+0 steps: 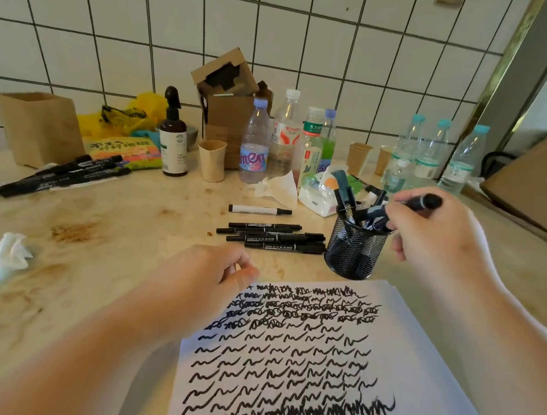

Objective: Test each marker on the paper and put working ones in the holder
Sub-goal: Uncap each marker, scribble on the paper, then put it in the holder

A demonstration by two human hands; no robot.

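While the right hand (433,239) grips a black marker (424,202) w/ curled fingers just above the mesh holder (355,246), already packed w/ markers, the left hand (207,277) rests loosely curled and holding nothing at the top-left corner of the scribble-covered paper (319,358). Five more markers (272,231) lie on the counter (116,227) left of the holder; another bunch (62,174) sits far left.

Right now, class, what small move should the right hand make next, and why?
Probably lower and release: the right hand grips a black marker just above the black mesh holder, which already holds markers, and the white paper is full of scribbles.
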